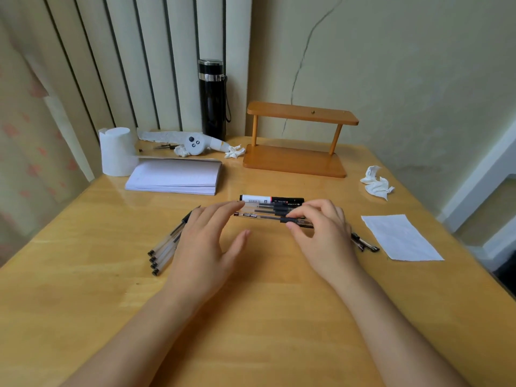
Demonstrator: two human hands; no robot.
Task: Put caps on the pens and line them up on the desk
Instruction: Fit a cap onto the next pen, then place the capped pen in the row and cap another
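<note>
A row of capped pens lies sideways in the middle of the wooden desk [251, 317], led by a white-and-black marker [268, 198] at the far side. The nearest clear pen [262, 217] is pinched at its capped end by my right hand [321, 233]. My left hand [212, 236] hovers open, fingers spread, its tips by the row's left end. Several clear pens [164, 251] lie fanned out under and left of my left hand. Dark pen caps [364, 243] peek out from behind my right hand.
A white notepad [176, 175] lies behind the pens, with a paper roll [117, 150], a black flask [212, 99] and a small wooden shelf [296, 141] further back. A crumpled tissue [377, 184] and a flat white sheet [400, 237] lie at the right.
</note>
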